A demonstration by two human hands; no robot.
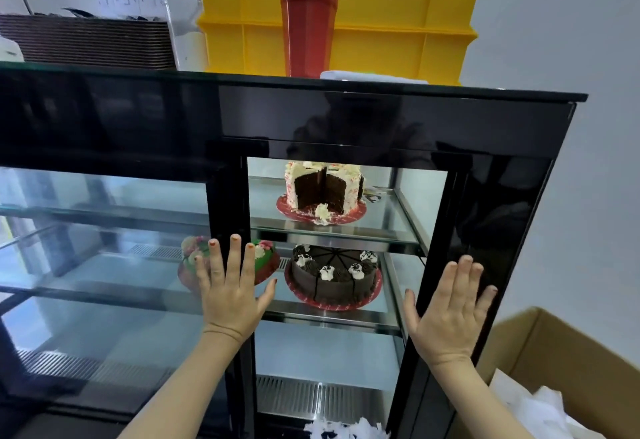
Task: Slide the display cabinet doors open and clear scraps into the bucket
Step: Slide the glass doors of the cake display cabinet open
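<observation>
Palms flat, fingers spread upward, gripping nothing: left hand (230, 294) on upright sliding door (104, 265), right hand (450, 310) on frame (498, 230).

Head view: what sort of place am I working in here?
Probably a bakery or cake shop, staff side. A glass display cabinet holds a cut white-frosted cake and a whole chocolate cake, and yellow plastic crates are stacked on top.

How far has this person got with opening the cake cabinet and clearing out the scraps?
Partly done: the middle of the cabinet looks open, with the cut cake and chocolate cake seen without glass glare. In hand: the left hand is flat on the left door frame and the right hand on the right one. Left: white paper scraps lie at the bottom edge; no bucket is visible, only a cardboard box.
</observation>
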